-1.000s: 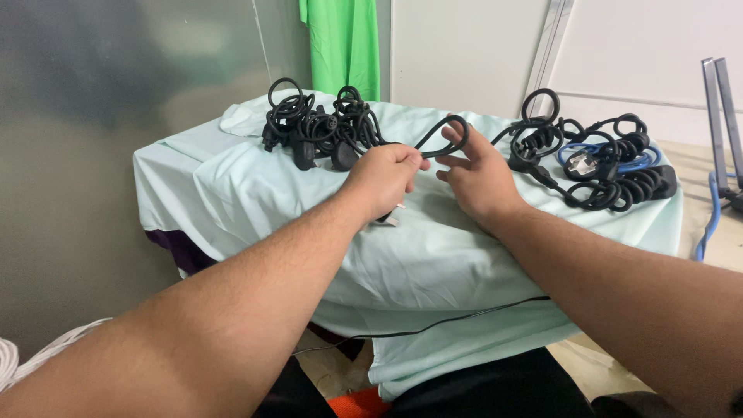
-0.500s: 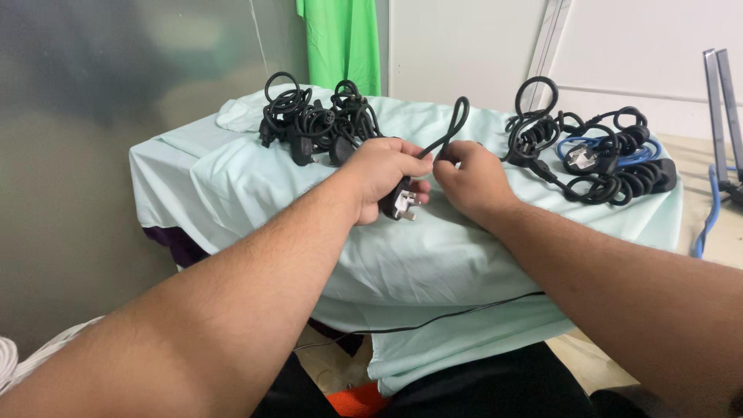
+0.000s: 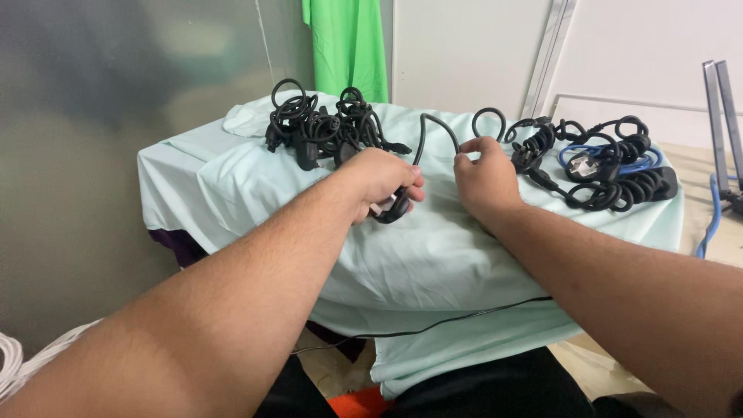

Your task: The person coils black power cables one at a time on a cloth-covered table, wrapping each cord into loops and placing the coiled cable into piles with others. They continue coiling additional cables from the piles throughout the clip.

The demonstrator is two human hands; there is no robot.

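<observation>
Two hands at mid-frame over the pale-green cloth [image 3: 433,263] on the counter. Left hand [image 3: 381,179] closed on the plug end of a black cable [image 3: 433,128]; right hand [image 3: 484,178] pinching its arched loop. Light, springy, stiff at bends, by the look; best held near the plug. Arch wider than half a second ago. Beyond: black cable pile [image 3: 325,131] upper left, coiled cables [image 3: 611,166] upper right.

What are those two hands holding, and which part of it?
One black power cord: the left hand grips its plug end, the right hand pinches the cable further along, with the cord arching between them.
</observation>
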